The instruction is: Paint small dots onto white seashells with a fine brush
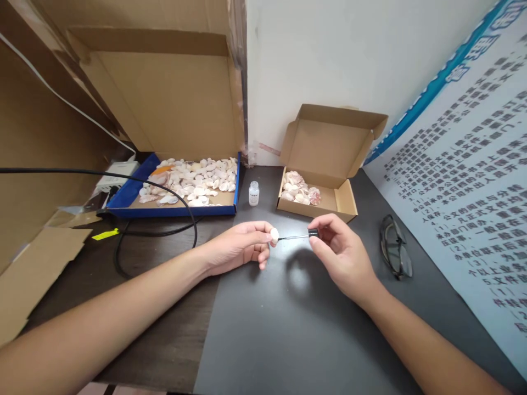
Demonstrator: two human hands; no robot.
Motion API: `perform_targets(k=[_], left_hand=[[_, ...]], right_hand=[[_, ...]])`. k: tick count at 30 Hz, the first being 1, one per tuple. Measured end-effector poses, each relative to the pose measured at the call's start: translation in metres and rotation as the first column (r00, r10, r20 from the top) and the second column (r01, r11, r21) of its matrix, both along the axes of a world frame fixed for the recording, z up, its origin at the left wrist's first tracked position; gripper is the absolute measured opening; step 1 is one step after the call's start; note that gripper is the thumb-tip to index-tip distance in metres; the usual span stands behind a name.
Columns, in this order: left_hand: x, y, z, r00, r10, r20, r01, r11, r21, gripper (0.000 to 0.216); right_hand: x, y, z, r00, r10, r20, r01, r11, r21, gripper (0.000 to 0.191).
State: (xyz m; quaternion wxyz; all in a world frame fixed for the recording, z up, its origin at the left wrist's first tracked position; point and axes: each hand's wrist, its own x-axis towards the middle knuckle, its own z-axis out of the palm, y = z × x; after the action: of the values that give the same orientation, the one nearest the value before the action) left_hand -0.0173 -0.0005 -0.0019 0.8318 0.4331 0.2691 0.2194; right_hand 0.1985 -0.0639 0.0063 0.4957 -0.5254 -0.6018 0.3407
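Observation:
My left hand [242, 244] pinches a small white seashell [274, 235] between thumb and fingers above the dark mat. Opposite it, my right hand [340, 249] grips the black cap of a thin applicator brush [313, 233]. The brush's dark tip points left and meets or almost meets the shell's edge; I cannot tell which. Beyond the hands stands a small uncapped clear bottle [254, 193] with a printed label, upright on the table.
At the back left, a blue-sided box [173, 211] holds many shells. An open cardboard box [317, 209] on the right has several more. Glasses [395, 247] lie near the right wall poster [473, 164]. A black cable [193, 219] loops beside my left forearm.

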Motion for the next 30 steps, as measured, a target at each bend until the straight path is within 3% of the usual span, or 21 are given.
perform_targets(k=[10,16,30], left_hand=[[0.0014,-0.0019,0.0019,0.999,-0.005,-0.031,0.005,1.0,0.018,0.02],[0.0017,-0.0018,0.0003,1.0,0.006,-0.027,-0.005,1.0,0.027,0.024],[0.0007,-0.001,-0.0011,1.0,-0.002,-0.024,0.002,1.0,0.016,0.024]], right_hand=[[-0.0008,-0.0014,0.0039,0.999,-0.003,-0.052,0.005,0.999,0.038,0.01],[-0.0015,-0.0006,0.0069,0.997,-0.055,0.047,0.053,0.997,0.051,0.011],[-0.0004,0.0001,0.008,1.0,0.019,-0.006,-0.019,1.0,-0.004,0.01]])
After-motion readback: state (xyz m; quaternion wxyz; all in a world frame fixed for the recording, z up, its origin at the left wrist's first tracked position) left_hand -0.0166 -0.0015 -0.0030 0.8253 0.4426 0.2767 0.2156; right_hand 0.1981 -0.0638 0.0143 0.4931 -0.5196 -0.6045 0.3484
